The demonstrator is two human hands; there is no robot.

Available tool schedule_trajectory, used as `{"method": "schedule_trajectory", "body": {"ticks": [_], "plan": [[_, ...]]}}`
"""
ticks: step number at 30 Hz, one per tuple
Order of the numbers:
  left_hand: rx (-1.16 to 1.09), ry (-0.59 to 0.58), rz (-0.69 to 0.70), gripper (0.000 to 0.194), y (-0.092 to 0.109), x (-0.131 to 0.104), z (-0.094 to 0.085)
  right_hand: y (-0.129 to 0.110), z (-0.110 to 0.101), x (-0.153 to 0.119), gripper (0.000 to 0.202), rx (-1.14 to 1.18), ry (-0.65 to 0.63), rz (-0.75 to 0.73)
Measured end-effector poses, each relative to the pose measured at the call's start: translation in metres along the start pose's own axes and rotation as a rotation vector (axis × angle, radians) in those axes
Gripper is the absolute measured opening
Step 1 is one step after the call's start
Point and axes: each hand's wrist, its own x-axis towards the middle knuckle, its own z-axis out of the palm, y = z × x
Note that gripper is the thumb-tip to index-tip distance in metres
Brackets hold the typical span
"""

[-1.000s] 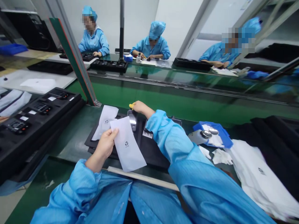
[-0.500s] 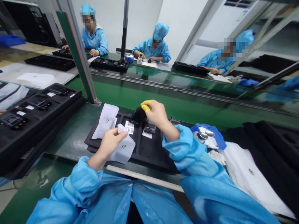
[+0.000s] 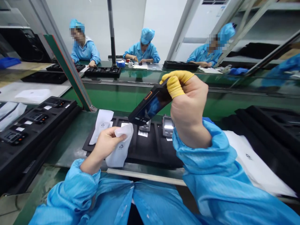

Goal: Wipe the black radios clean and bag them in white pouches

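My right hand (image 3: 187,106), with yellow finger cots on two fingers, holds a black handheld device (image 3: 150,106) with an orange side button, lifted and tilted above the black tray (image 3: 152,150). My left hand (image 3: 105,145) grips a white pouch (image 3: 118,147) by its top edge, just below the device's lower end. Two more devices (image 3: 167,126) sit in the tray's slots. Another white pouch (image 3: 100,125) lies across the tray's left end.
A long black tray of devices (image 3: 32,122) lies to my left. White bags (image 3: 253,162) and black trays (image 3: 274,131) lie to my right. Beyond the green conveyor (image 3: 145,93), three people in blue gowns work at the far bench.
My right hand has lifted the black device out of the tray and raised it toward me. My left hand has kept hold of the pouch, which has crumpled near its top.
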Motion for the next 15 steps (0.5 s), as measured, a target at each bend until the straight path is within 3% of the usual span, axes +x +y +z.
{"method": "schedule_trajectory", "body": {"ticks": [7,15], "plan": [[0.046,-0.015,0.037,0.028,0.006,-0.003,0.008,-0.008,0.007,0.002,0.033,0.012,0.03,-0.019],[0.021,0.045,-0.017,0.022,0.019,-0.008,0.014,-0.005,0.023,-0.007,0.032,0.118,0.001,0.049]]}}
